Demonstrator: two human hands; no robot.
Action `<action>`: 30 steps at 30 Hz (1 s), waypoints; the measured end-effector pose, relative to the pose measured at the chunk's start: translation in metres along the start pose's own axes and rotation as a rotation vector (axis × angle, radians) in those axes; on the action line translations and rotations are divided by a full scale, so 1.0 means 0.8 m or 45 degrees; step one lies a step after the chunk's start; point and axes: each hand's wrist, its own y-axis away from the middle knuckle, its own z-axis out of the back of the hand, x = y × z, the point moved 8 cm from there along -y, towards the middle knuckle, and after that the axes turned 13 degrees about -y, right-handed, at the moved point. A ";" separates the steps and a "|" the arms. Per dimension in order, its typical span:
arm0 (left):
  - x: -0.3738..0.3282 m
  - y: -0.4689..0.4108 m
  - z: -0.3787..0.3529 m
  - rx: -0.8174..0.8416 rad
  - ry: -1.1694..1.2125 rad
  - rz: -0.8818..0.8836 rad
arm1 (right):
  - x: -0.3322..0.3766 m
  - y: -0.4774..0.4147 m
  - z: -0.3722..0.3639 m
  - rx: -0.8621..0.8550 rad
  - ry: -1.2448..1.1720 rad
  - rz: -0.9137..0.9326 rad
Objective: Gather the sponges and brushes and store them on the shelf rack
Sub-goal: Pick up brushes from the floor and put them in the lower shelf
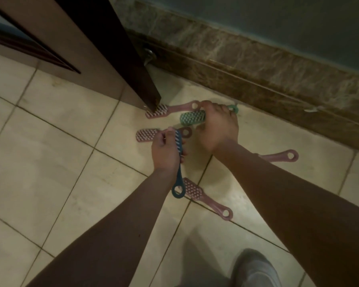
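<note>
Brush grips: left hand (166, 151) round blue brush (178, 141), right hand (218, 125) round green brush (192, 119).

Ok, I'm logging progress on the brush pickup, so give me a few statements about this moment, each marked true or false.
1. The left hand holds a blue brush. True.
2. The right hand grips a pink brush. False: it grips the green brush.
3. A pink brush lies by the door's bottom corner. True.
4. A sponge lies among the brushes. False: only brushes show on the tiled floor.
</note>
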 end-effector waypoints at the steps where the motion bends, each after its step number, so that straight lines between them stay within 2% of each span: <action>1: 0.001 0.000 -0.002 0.011 0.011 0.007 | -0.002 0.001 -0.001 -0.008 0.056 0.018; 9: 0.013 0.014 0.001 0.035 -0.042 0.040 | -0.004 0.020 -0.020 0.136 0.158 0.013; 14: 0.006 0.054 0.024 0.021 -0.116 0.089 | -0.007 0.084 0.011 0.077 -0.344 -0.251; 16: -0.006 0.086 0.033 0.039 -0.118 0.102 | 0.000 0.118 0.031 0.120 -0.494 -0.354; 22: -0.068 0.214 0.064 0.130 -0.227 0.070 | 0.050 0.222 0.142 0.061 -0.733 -0.566; 30: -0.209 0.412 0.105 0.356 -0.280 0.095 | 0.150 0.333 0.345 -0.066 -0.972 -0.796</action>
